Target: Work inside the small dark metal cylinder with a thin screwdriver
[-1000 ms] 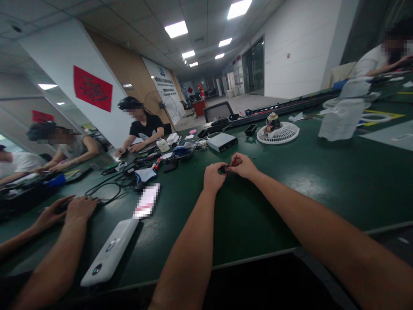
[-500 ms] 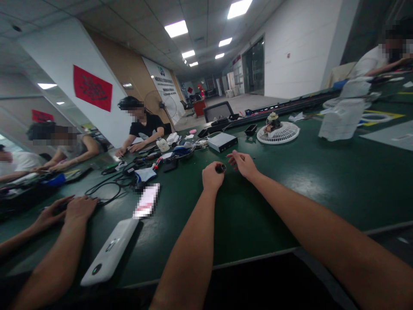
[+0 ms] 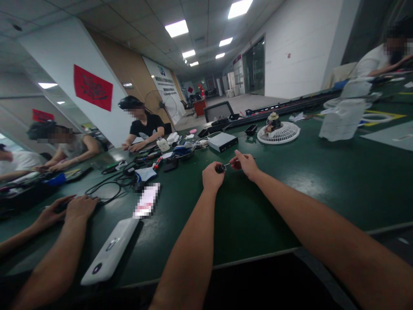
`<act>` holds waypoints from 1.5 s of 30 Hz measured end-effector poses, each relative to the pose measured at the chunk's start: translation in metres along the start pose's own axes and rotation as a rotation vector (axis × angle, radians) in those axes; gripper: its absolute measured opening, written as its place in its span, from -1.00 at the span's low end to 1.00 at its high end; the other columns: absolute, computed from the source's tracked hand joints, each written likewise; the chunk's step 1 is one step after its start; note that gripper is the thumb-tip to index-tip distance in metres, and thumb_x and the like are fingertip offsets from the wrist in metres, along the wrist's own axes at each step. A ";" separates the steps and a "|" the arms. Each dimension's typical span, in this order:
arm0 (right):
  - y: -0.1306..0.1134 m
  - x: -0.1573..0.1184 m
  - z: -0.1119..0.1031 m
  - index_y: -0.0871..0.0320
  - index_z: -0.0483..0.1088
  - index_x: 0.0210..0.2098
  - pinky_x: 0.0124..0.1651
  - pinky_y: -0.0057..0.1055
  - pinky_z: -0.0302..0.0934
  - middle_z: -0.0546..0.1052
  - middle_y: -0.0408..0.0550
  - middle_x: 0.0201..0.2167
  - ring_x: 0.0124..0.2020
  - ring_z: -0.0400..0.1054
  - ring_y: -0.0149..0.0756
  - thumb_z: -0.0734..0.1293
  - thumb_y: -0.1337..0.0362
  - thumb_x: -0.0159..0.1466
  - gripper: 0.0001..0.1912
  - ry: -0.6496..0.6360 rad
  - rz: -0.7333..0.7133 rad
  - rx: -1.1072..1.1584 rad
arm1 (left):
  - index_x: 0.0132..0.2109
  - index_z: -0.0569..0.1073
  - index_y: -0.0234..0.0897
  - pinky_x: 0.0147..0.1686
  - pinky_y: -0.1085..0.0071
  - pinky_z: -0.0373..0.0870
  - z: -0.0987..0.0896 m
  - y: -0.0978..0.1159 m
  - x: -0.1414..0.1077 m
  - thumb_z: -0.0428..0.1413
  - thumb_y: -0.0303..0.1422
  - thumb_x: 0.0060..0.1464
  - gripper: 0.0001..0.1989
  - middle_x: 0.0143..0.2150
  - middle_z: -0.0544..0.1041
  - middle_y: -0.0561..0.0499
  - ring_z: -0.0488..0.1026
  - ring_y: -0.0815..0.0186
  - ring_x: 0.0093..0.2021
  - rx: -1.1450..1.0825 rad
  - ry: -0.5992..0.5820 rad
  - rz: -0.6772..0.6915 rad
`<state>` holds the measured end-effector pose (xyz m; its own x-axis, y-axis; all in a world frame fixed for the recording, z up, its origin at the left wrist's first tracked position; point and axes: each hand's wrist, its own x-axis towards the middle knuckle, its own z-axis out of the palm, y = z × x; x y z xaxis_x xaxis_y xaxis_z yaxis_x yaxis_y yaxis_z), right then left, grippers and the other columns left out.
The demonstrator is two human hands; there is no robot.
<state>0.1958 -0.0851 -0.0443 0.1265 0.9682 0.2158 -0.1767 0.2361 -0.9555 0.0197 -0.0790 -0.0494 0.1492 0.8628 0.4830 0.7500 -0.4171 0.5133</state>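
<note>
My left hand (image 3: 211,176) is closed around a small dark cylindrical part (image 3: 220,168), whose round end faces right. Just to its right, my right hand (image 3: 248,165) pinches a thin metal rod (image 3: 227,164). The rod's tip points left and reaches the rim of the dark part; whether it goes inside I cannot tell. Most of the rod is hidden by my fingers. Both hands are raised over the green table (image 3: 245,224), with a grey box (image 3: 222,142) just beyond them.
A white fan grille with a motor (image 3: 279,132) and a translucent white housing (image 3: 342,118) stand to the right. Cables, tools and a phone (image 3: 147,200) lie to the left, near a long white device (image 3: 109,252). A co-worker's hands (image 3: 77,209) rest at the far left.
The thin metal rod now shows between my hands, its tip at the dark part. My right fingers have closed in on it; my left hand has hardly moved.
</note>
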 end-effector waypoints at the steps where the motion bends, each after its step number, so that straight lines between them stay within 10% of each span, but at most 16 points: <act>1: 0.000 0.000 -0.001 0.15 0.43 -0.58 -0.52 -0.40 0.22 0.52 0.02 -0.64 -0.62 0.37 -0.32 0.32 -0.30 0.21 -0.37 0.001 0.003 0.003 | -0.10 0.58 -0.14 -0.01 0.34 0.47 0.000 0.000 0.000 0.27 -0.45 0.01 -0.73 -0.12 0.67 0.01 0.59 0.25 -0.09 0.000 0.001 -0.001; 45: -0.006 -0.002 -0.001 0.22 0.46 -0.59 -0.63 -0.46 0.18 0.52 0.02 -0.67 -0.70 0.39 -0.36 0.29 -0.25 0.29 -0.34 -0.056 0.051 0.029 | -0.11 0.58 -0.14 -0.04 0.37 0.47 0.000 0.000 0.000 0.26 -0.46 0.00 -0.74 -0.13 0.67 0.00 0.58 0.25 -0.12 0.004 -0.022 -0.010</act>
<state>0.1973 -0.0889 -0.0391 0.0625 0.9819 0.1791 -0.2102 0.1883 -0.9593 0.0196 -0.0794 -0.0491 0.1557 0.8729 0.4624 0.7539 -0.4075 0.5154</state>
